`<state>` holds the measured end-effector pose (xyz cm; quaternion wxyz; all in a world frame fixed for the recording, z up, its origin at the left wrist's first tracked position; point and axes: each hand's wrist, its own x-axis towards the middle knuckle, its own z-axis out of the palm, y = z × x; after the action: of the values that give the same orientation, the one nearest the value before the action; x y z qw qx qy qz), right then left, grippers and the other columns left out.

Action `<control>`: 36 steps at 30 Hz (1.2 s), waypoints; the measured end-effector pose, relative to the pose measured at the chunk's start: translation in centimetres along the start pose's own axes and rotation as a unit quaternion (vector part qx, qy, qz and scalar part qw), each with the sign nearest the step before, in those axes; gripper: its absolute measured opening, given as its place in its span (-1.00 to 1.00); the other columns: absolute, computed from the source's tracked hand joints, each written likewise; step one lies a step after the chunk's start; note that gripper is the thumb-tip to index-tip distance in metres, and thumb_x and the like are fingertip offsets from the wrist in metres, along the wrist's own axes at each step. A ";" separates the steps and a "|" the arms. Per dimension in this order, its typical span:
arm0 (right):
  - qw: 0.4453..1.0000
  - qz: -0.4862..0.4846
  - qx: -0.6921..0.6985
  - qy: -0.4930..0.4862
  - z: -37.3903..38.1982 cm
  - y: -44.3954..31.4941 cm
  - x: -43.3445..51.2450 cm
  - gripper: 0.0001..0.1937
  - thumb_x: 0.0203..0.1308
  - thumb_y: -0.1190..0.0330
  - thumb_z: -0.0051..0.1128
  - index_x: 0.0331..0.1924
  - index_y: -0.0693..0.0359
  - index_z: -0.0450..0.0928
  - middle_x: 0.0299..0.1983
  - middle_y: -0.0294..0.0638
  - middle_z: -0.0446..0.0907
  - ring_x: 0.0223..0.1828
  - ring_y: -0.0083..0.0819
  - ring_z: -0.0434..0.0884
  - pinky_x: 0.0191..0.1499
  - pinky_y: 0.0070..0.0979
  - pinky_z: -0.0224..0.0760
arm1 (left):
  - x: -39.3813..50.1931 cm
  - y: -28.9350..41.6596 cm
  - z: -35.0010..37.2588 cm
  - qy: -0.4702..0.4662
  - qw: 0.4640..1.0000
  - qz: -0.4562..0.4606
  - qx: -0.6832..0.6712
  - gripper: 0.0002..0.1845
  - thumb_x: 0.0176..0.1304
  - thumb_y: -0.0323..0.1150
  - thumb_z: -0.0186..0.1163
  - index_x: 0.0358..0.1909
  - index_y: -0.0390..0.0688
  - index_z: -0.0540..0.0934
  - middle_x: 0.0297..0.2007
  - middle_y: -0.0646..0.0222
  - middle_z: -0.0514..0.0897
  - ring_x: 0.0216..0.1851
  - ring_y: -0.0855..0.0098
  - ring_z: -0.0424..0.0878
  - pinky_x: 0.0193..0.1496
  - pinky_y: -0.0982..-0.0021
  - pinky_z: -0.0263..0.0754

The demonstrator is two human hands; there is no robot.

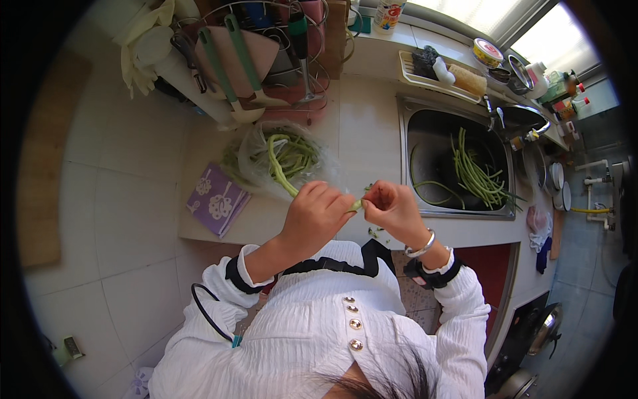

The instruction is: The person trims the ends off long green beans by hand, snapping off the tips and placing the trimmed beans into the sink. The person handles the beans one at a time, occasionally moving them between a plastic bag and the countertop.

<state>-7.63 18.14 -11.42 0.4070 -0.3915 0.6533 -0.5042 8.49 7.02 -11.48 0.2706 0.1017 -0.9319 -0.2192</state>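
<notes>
My left hand [319,209] is closed around a long green bean [280,169], whose far part curves up over an open clear plastic bag [254,154] of more long beans [301,157]. The bean's near end sticks out between my hands. At that end are the thumb and forefinger of my right hand [391,207], pinched together; whether they grip the tip or a scrap of it is hard to tell. Small green scraps [374,232] lie on the counter below my right hand. A bunch of long beans [473,174] rests in the steel sink [433,207] at the right.
A folded purple cloth [217,202] lies left of the bag. Behind it stands a wire rack [324,95] with green-handled utensils [241,55] and a pink board. A sponge tray [408,75], a faucet [541,130] and bottles [558,87] line the sink's back. A pan lid [546,329] is at lower right.
</notes>
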 end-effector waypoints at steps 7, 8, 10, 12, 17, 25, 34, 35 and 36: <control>0.984 -0.054 0.064 -0.157 -1.2 -2.7 -0.9 -0.90 0.12 0.49 0.17 -0.34 0.39 0.55 -0.53 -0.34 0.56 -0.50 -0.70 0.45 -0.43 -0.69 0.35 | 0.9 -1.3 -3.5 0.000 0.985 0.130 -0.115 -0.75 -0.02 -0.48 0.34 -0.23 -0.14 0.65 -0.33 0.41 0.60 -0.23 0.38 0.56 0.27 0.09 0.32; 0.973 -0.056 0.120 -0.190 -1.3 -3.0 -0.6 -0.89 0.15 0.48 0.16 -0.31 0.38 0.56 -0.50 -0.34 0.57 -0.49 -0.69 0.47 -0.42 -0.70 0.36 | 1.3 -1.4 -4.0 0.009 0.980 0.121 -0.157 -0.74 -0.02 -0.48 0.36 -0.22 -0.14 0.65 -0.33 0.41 0.60 -0.22 0.38 0.56 0.27 0.08 0.31; 0.956 -0.033 0.199 -0.213 -1.1 -3.2 0.6 -0.88 0.21 0.46 0.14 -0.25 0.36 0.57 -0.46 -0.35 0.58 -0.47 -0.69 0.49 -0.39 -0.71 0.38 | 2.1 -1.7 -4.5 0.036 0.970 0.103 -0.218 -0.72 -0.01 -0.50 0.38 -0.19 -0.13 0.66 -0.32 0.38 0.60 -0.20 0.35 0.57 0.26 0.05 0.30; 0.948 -0.037 0.231 -0.215 -0.8 -2.6 2.1 -0.83 0.27 0.39 0.13 -0.18 0.33 0.57 -0.42 -0.36 0.59 -0.45 -0.68 0.53 -0.39 -0.71 0.42 | 2.7 -2.0 -4.6 0.057 0.970 0.102 -0.215 -0.72 0.00 -0.51 0.37 -0.19 -0.14 0.66 -0.30 0.36 0.61 -0.20 0.34 0.57 0.26 0.05 0.31; 0.994 -0.063 -0.004 -0.093 -1.0 3.5 4.9 -0.84 0.22 0.38 0.13 -0.25 0.31 0.59 -0.41 -0.26 0.63 -0.46 -0.53 0.58 -0.37 -0.61 0.45 | 3.3 -3.9 -5.0 0.075 0.965 0.120 -0.219 -0.77 0.09 -0.56 0.28 -0.18 -0.20 0.60 -0.23 0.25 0.63 -0.19 0.26 0.60 0.29 -0.02 0.29; 0.901 0.053 -0.431 0.001 -4.2 13.7 2.3 -0.79 -0.03 0.43 0.22 -0.24 0.16 0.63 -0.28 -0.14 0.62 -0.27 -0.12 0.61 -0.23 -0.26 0.49 | 5.4 -9.6 -9.9 0.246 0.941 0.022 -0.232 -0.82 0.21 -0.59 0.21 -0.14 -0.22 0.56 -0.26 0.31 0.65 -0.14 0.45 0.58 0.20 0.26 0.41; 0.987 -0.151 -0.041 0.035 3.7 6.8 5.4 -0.49 0.12 0.40 0.28 0.18 0.25 0.40 -0.09 -0.15 0.58 -0.33 -0.50 0.63 -0.26 -0.58 0.53 | 8.6 -4.2 -16.8 0.462 0.845 0.036 -0.266 -0.86 0.27 -0.51 0.20 -0.17 -0.27 0.50 -0.41 0.35 0.58 -0.50 0.61 0.40 -0.41 0.56 0.37; 0.985 -0.169 -0.005 0.040 4.6 6.2 5.5 -0.47 0.12 0.39 0.29 0.19 0.27 0.38 -0.09 -0.14 0.59 -0.33 -0.52 0.64 -0.27 -0.58 0.53 | 8.6 -3.6 -17.0 0.453 0.847 0.029 -0.278 -0.87 0.28 -0.51 0.20 -0.18 -0.26 0.50 -0.42 0.36 0.57 -0.51 0.62 0.39 -0.44 0.57 0.33; 0.990 -0.118 0.068 0.042 4.9 5.7 5.4 -0.48 0.17 0.41 0.25 0.21 0.28 0.34 -0.09 -0.13 0.60 -0.32 -0.53 0.64 -0.26 -0.61 0.53 | 8.4 -3.2 -17.2 0.443 0.848 0.022 -0.290 -0.88 0.28 -0.50 0.20 -0.20 -0.25 0.50 -0.43 0.37 0.57 -0.52 0.63 0.38 -0.47 0.57 0.29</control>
<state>-5.65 12.59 -18.47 0.3424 -0.4153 0.5833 -0.6083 11.15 -4.53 3.97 0.6768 0.0846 -0.6089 -0.4050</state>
